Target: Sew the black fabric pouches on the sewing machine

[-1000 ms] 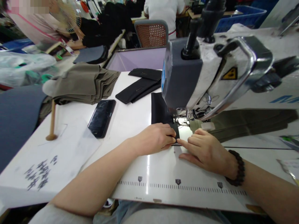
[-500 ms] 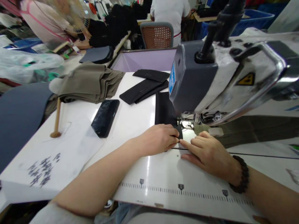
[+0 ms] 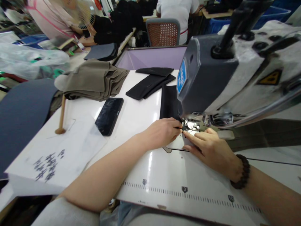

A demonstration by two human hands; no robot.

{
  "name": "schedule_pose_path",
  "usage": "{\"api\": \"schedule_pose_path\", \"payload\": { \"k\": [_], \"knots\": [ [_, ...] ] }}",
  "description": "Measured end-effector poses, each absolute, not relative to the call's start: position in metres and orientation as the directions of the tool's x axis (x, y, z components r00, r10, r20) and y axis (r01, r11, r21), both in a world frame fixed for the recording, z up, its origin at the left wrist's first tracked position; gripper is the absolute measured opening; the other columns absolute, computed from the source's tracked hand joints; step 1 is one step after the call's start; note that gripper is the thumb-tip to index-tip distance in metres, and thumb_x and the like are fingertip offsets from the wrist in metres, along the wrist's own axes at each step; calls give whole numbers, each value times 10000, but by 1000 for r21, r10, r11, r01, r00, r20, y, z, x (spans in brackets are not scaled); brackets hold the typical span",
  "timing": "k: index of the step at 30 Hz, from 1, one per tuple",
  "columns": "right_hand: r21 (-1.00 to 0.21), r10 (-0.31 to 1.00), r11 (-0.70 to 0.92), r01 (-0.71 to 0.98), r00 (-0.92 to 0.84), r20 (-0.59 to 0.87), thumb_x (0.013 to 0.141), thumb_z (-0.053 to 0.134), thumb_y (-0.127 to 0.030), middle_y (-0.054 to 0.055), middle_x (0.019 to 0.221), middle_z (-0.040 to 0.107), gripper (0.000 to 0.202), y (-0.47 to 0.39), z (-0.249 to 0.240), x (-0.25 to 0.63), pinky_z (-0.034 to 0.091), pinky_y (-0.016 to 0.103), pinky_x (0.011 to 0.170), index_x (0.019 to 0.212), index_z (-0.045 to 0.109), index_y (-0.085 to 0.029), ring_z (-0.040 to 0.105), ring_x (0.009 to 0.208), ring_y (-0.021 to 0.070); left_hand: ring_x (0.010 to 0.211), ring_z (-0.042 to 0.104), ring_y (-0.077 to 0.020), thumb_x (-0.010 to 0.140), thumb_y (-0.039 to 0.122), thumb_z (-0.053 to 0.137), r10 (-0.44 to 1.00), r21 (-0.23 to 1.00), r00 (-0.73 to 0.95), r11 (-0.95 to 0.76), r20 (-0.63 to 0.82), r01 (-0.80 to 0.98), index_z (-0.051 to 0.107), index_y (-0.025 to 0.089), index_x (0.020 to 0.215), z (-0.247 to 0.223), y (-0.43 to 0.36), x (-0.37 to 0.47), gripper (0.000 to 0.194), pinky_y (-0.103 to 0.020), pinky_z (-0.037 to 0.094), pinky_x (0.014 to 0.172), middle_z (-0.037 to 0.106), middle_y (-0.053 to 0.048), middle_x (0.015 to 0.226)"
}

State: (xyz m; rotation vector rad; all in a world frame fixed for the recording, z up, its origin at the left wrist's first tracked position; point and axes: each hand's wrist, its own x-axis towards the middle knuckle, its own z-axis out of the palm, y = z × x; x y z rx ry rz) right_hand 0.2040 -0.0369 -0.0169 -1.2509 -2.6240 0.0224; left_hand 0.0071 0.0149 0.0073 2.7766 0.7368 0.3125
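Observation:
A black fabric piece (image 3: 168, 102) lies flat on the white table of a sewing machine (image 3: 207, 78), its right edge beside the metal presser foot (image 3: 185, 123). My left hand (image 3: 166, 131) is closed on the near end of this piece, thumb and fingertips pinching close to the foot. From the other side comes my right hand (image 3: 209, 144), wearing a dark bead bracelet (image 3: 242, 172). Its index fingertip touches the fabric's near corner, while the thumb is spread and the other fingers rest loosely bent. The needle is hard to make out.
Folded black pieces (image 3: 150, 84) lie behind the left hand. Further left are a black phone (image 3: 109, 116), a stack of olive fabric (image 3: 94, 78) and a wooden stick (image 3: 61, 116). More olive fabric (image 3: 265, 135) lies under the machine arm. A person in white (image 3: 176, 15) sits beyond.
The black fabric's near end and both hands have shifted slightly away from me toward the presser foot. The camera view has also shifted a little.

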Motion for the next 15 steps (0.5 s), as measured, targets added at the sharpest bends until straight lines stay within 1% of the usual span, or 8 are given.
{"api": "schedule_pose_path", "payload": {
  "k": [7,10,15],
  "knots": [
    [-123,787,610,783,-583,201,860,403,-385,62,772,642,388,-37,-17,201,337,319,695,1100,553,-120,538,677,165,919,537,-180,830,138,451,528,257,823,-842,211,474,628,98,893,1,18,9,192,-293,462,829,593,-75,999],
    [-111,786,610,784,-581,214,858,407,-379,59,787,642,379,-37,-16,200,335,321,693,1104,549,-128,530,663,166,898,544,-181,820,132,463,529,245,817,-844,232,477,629,98,860,0,18,8,174,-286,474,801,601,-73,978],
    [-115,781,617,778,-589,207,865,392,-375,66,786,640,389,-38,-16,200,331,329,707,1113,538,-113,541,678,166,891,549,-174,808,112,469,545,273,806,-831,231,484,627,104,843,0,18,8,161,-278,474,802,605,-65,971]
  ]
}}
